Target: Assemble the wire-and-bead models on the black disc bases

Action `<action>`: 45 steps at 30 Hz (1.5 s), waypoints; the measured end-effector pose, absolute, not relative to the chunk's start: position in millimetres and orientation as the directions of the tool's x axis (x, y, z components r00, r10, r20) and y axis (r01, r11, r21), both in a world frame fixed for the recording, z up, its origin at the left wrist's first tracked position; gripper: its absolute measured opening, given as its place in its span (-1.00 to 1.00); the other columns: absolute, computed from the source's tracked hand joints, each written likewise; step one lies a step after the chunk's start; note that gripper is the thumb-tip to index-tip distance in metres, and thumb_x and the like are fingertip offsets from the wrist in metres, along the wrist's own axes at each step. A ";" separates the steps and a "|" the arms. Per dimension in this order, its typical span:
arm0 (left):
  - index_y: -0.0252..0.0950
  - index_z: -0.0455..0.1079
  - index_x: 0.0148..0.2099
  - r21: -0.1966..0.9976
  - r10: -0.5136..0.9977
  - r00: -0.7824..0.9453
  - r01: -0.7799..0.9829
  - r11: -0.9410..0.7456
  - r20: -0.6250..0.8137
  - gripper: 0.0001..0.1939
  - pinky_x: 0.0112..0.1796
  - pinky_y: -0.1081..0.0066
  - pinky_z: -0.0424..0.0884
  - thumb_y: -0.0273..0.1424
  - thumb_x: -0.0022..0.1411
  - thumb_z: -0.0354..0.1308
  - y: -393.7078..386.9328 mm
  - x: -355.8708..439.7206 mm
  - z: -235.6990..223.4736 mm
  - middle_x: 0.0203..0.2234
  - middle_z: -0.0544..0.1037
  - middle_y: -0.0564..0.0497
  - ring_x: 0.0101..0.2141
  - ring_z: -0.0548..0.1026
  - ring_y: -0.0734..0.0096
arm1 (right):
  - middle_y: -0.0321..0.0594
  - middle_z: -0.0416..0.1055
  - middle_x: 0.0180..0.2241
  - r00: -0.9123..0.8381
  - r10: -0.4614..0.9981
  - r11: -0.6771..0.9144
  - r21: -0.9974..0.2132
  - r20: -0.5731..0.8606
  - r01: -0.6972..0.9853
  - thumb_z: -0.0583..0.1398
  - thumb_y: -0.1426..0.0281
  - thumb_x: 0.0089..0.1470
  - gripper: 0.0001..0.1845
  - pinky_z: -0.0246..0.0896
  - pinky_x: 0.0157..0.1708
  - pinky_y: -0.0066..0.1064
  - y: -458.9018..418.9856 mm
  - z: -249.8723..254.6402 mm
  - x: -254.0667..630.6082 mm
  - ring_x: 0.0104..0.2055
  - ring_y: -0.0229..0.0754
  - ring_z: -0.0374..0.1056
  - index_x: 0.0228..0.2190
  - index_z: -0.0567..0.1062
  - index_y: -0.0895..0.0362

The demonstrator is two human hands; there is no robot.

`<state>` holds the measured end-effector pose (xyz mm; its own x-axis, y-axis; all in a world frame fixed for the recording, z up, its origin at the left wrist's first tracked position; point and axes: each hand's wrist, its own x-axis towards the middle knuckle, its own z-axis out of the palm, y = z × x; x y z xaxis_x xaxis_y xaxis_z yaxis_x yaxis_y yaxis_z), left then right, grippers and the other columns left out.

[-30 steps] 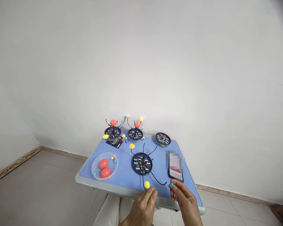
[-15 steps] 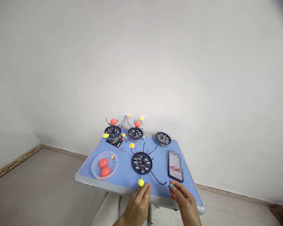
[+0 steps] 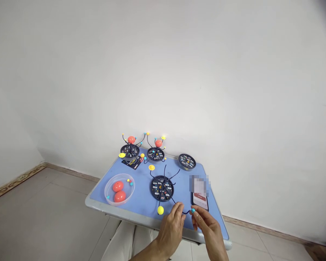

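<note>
Between the thumb and fingers of my right hand (image 3: 208,224) is a small blue ball (image 3: 192,210), right at the tip of a curved black rod (image 3: 186,212); I cannot tell whether the rod is inside it. My left hand (image 3: 171,226) pinches that same rod a little further in. The rod belongs to a solar system model with a round, dark printed base (image 3: 154,190). Other bare rods rise from this base. A yellow ball (image 3: 160,210) caps its front rod, and an orange ringed ball (image 3: 151,167) its back-left one.
A clear round tray (image 3: 105,192) at left holds two red balls (image 3: 118,186) and several small ones. Two models with red centres (image 3: 131,139) stand at the back, near a dark card (image 3: 127,163). Another round base (image 3: 187,161) sits back right; a phone (image 3: 199,203) lies at right.
My left hand has moved right, from beside the yellow ball onto the curved rod. My right hand has brought the blue ball left to the rod's tip. The view has shifted slightly.
</note>
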<state>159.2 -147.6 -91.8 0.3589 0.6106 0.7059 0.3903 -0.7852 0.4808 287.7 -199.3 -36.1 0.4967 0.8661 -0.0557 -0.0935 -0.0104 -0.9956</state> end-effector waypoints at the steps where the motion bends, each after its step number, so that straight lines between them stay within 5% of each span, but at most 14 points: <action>1: -0.37 0.34 0.12 0.509 0.632 0.371 0.380 -0.772 0.680 -0.64 -0.19 0.34 0.61 -0.45 0.44 -0.18 -145.9 160.7 -88.3 -0.05 0.58 -0.24 -0.12 0.61 0.22 | -0.29 0.42 -0.61 0.493 0.869 -0.013 -0.997 -0.051 -0.080 0.42 0.01 -0.29 -0.48 0.22 -0.53 -0.40 -198.5 -34.6 287.0 -0.54 -0.21 0.25 -0.37 0.65 0.15; 15: -0.25 0.36 -0.36 0.569 0.611 0.460 0.246 -0.784 0.644 -0.60 -0.50 0.49 0.33 -0.44 0.45 -0.23 -138.2 164.5 -81.1 -0.51 0.51 0.02 -0.56 0.47 0.44 | -0.29 0.42 -0.66 0.446 0.894 -0.018 -0.990 0.046 0.139 0.40 -0.02 -0.29 -0.48 0.27 -0.52 -0.38 -192.2 -25.8 290.7 -0.59 -0.20 0.29 -0.38 0.66 0.13; 23: -0.25 0.36 -0.33 0.604 0.628 0.467 0.224 -0.765 0.623 -0.59 -0.48 0.49 0.30 -0.38 0.47 -0.24 -137.3 165.5 -86.6 -0.50 0.49 0.01 -0.52 0.47 0.43 | -0.15 0.51 -0.44 0.226 0.928 0.157 -0.860 0.297 0.486 0.29 0.10 0.01 -0.69 0.32 -0.56 -0.41 -191.1 -16.5 301.5 -0.58 -0.21 0.33 -0.35 0.67 0.06; 33: -0.25 0.40 -0.31 0.665 0.659 0.467 0.182 -0.724 0.590 -0.62 -0.47 0.50 0.31 -0.37 0.46 -0.18 -135.6 163.5 -83.7 -0.47 0.50 0.01 -0.51 0.47 0.44 | -0.12 0.54 -0.37 0.066 0.952 0.194 -0.759 0.298 0.622 0.19 0.10 0.14 -0.67 0.37 -0.52 -0.38 -184.5 -8.8 307.7 -0.57 -0.18 0.38 -0.29 0.65 0.04; 38: -0.26 0.39 -0.31 0.707 0.666 0.479 0.124 -0.696 0.572 -0.62 -0.45 0.50 0.30 -0.34 0.47 -0.18 -133.5 164.9 -87.9 -0.47 0.51 0.00 -0.47 0.48 0.43 | -0.05 0.55 -0.27 -0.168 0.915 0.356 -0.534 0.368 0.767 0.05 0.28 0.26 -0.68 0.42 -0.29 -0.38 -184.1 -2.8 308.0 -0.27 -0.08 0.50 -0.24 0.61 0.04; 45: -0.27 0.28 -0.44 0.731 0.675 0.479 0.094 -0.675 0.561 -0.57 -0.48 0.47 0.22 -0.29 0.46 -0.19 -132.0 164.6 -90.6 -0.55 0.46 0.04 -0.53 0.41 0.45 | -0.17 0.47 -0.38 -0.362 0.866 0.453 -0.232 0.346 0.861 -0.04 0.60 0.21 -0.68 0.34 -0.40 -0.47 -182.0 0.1 303.1 -0.38 -0.19 0.45 -0.33 0.45 0.08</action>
